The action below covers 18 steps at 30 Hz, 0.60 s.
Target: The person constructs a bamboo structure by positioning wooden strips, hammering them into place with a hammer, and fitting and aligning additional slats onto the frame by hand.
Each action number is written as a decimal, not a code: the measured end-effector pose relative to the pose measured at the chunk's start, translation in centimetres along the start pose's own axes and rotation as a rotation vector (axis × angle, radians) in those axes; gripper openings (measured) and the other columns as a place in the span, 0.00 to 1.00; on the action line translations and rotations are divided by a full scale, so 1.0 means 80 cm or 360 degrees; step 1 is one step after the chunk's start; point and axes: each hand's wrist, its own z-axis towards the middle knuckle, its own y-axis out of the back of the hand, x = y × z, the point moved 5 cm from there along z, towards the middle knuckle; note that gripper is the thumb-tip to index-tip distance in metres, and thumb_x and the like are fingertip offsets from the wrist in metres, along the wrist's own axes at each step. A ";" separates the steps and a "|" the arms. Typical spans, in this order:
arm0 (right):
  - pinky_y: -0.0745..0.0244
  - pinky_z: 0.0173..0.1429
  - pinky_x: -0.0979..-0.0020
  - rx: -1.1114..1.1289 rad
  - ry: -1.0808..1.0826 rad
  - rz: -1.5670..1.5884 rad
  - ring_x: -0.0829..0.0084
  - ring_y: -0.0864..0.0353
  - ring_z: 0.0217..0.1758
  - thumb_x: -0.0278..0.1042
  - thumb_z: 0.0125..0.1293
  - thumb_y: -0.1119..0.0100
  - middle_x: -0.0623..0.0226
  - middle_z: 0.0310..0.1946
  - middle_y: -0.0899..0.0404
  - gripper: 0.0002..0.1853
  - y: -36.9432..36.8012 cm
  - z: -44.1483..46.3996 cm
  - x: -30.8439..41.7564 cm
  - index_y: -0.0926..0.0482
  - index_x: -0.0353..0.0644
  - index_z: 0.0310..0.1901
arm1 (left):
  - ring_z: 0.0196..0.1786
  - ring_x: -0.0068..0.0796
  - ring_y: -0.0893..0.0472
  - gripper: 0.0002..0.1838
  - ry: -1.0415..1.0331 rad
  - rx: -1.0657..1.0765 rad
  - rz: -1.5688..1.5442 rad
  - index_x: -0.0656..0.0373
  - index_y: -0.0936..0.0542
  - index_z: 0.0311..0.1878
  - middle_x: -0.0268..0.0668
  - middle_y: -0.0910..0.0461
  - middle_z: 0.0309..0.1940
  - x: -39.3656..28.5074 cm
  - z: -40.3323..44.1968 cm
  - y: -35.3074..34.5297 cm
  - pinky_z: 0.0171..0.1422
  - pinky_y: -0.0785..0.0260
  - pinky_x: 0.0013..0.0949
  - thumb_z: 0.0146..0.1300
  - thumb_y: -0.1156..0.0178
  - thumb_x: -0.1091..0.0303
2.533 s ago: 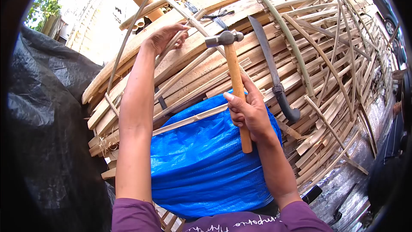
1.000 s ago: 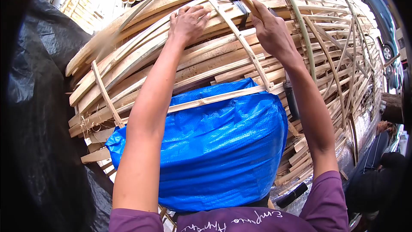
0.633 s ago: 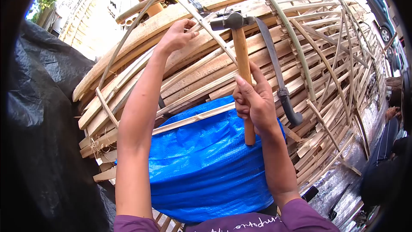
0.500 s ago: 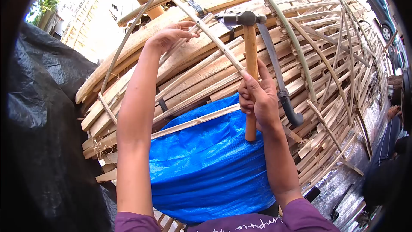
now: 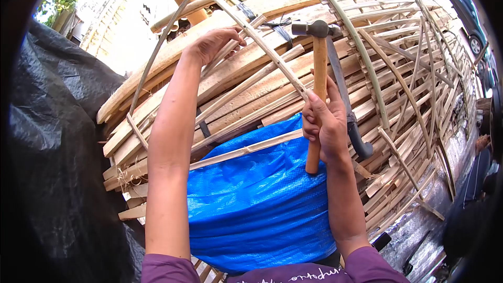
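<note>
The person wears a purple shirt (image 5: 283,276) with white, cursive-style lettering (image 5: 314,273) across the front, part of it cut off by the view's lower edge. The short sleeves end above the elbows, leaving the forearms, left hand (image 5: 216,45) and right hand (image 5: 328,126) bare.

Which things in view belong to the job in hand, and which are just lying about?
Apparently in the job:
- hammer, in the right hand
- thin strip, in the left hand
- long crossing strip, its lower end at the right thumb

Apparently lying about:
- machete, on the stacked strips
- black sheet, far left
</note>
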 end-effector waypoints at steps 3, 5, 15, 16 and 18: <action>0.47 0.16 0.87 -0.0035 -0.0010 -0.0021 0.91 0.43 0.14 0.33 0.73 0.47 0.81 0.18 0.40 0.29 0.001 0.000 -0.003 0.44 0.47 0.72 | 0.31 0.21 0.23 0.13 0.0047 -0.0015 0.0155 0.61 0.23 0.41 0.34 0.21 0.32 -0.002 0.000 -0.006 0.39 0.29 0.25 0.56 0.36 0.66; 0.47 0.15 0.86 -0.0038 -0.0003 -0.0063 0.91 0.43 0.14 0.32 0.73 0.47 0.80 0.18 0.40 0.29 0.001 0.000 -0.002 0.45 0.46 0.72 | 0.30 0.21 0.24 0.10 0.0102 -0.0011 0.0307 0.60 0.23 0.38 0.33 0.22 0.30 0.001 0.002 -0.014 0.39 0.31 0.25 0.55 0.37 0.66; 0.47 0.15 0.84 -0.0071 0.0042 -0.0125 0.91 0.41 0.13 0.29 0.70 0.44 0.81 0.18 0.37 0.30 0.005 0.002 0.000 0.43 0.42 0.71 | 0.58 0.37 0.25 0.16 -0.0626 -0.0805 0.1968 0.53 0.17 0.52 0.41 0.20 0.51 0.015 -0.011 -0.012 0.67 0.36 0.37 0.66 0.41 0.59; 0.47 0.15 0.84 -0.0074 0.0042 -0.0120 0.91 0.41 0.13 0.29 0.70 0.44 0.81 0.18 0.37 0.30 0.007 0.002 0.000 0.43 0.42 0.71 | 0.66 0.43 0.30 0.15 -0.0475 -0.0816 0.2027 0.48 0.17 0.53 0.42 0.24 0.58 0.015 -0.019 -0.011 0.73 0.42 0.43 0.66 0.41 0.58; 0.47 0.15 0.84 -0.0080 0.0062 -0.0129 0.91 0.42 0.13 0.29 0.70 0.43 0.81 0.17 0.37 0.30 0.008 0.003 0.000 0.43 0.42 0.70 | 0.65 0.43 0.29 0.15 -0.0511 -0.0769 0.1969 0.45 0.17 0.53 0.40 0.23 0.59 0.036 -0.012 0.012 0.71 0.39 0.43 0.66 0.40 0.56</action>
